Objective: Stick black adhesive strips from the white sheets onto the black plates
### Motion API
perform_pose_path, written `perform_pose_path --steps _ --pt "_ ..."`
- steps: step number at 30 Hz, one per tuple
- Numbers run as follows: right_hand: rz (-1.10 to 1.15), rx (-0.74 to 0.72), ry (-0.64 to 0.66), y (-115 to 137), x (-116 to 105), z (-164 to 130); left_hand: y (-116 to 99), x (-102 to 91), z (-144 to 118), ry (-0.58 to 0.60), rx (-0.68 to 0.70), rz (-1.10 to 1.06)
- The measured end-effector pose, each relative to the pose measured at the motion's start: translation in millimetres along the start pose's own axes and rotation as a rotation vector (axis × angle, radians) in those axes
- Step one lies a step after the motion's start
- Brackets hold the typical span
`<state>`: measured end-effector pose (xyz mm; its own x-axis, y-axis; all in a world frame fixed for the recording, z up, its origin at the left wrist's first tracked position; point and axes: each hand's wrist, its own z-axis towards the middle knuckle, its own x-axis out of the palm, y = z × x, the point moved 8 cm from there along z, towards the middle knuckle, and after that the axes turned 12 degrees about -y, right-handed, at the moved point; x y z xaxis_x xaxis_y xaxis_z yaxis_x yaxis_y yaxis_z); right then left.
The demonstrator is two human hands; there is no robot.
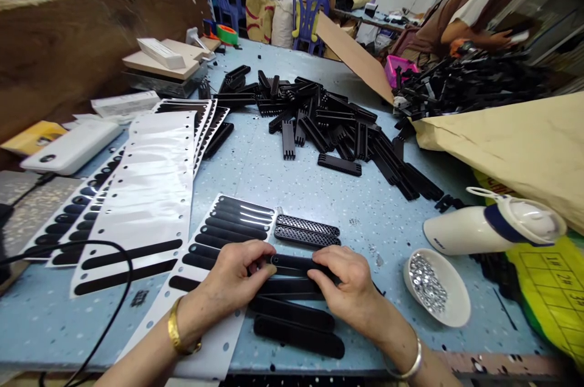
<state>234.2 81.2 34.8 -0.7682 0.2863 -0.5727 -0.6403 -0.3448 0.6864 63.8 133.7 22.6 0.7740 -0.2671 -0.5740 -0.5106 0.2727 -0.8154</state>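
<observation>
Between my hands is a long black strip (pixel 294 262) with rounded ends and a small hole near its left end. My left hand (pixel 239 268), fingers pinched, is closed at the strip's left end. The right end sits between the thumb and fingers of my right hand (pixel 349 280). Just below lie several more black strips (pixel 296 335), partly under my hands. Beneath my left wrist is a white backing sheet (pixel 207 353) that carries a row of black stickers (pixel 237 224). Two black pieces with a mesh pattern (pixel 306 230) rest beyond my fingers.
A large heap of black plastic parts (pixel 337 165) spreads over the table's far middle. White sheets (pixel 152 180) with black stickers lie left, crossed by a black cable (pixel 130 271). At right are a bowl (pixel 458 302) of small metal pieces and a white bottle (pixel 465 229). Two people are farther back.
</observation>
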Motion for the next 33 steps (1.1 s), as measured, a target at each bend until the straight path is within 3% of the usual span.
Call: perform_pose_path --steps 21,28,33 --pt "-0.022 -0.026 0.002 3.5 0.9 3.1 -1.6 0.3 -0.6 -0.02 0.052 0.011" --pt "-0.013 -0.009 0.009 0.1 2.0 1.6 3.2 -4.9 -2.2 -0.126 0.05 0.01" --pt "-0.01 0.006 0.008 1.2 1.4 2.1 3.5 -3.5 -4.8 -0.101 0.076 0.013"
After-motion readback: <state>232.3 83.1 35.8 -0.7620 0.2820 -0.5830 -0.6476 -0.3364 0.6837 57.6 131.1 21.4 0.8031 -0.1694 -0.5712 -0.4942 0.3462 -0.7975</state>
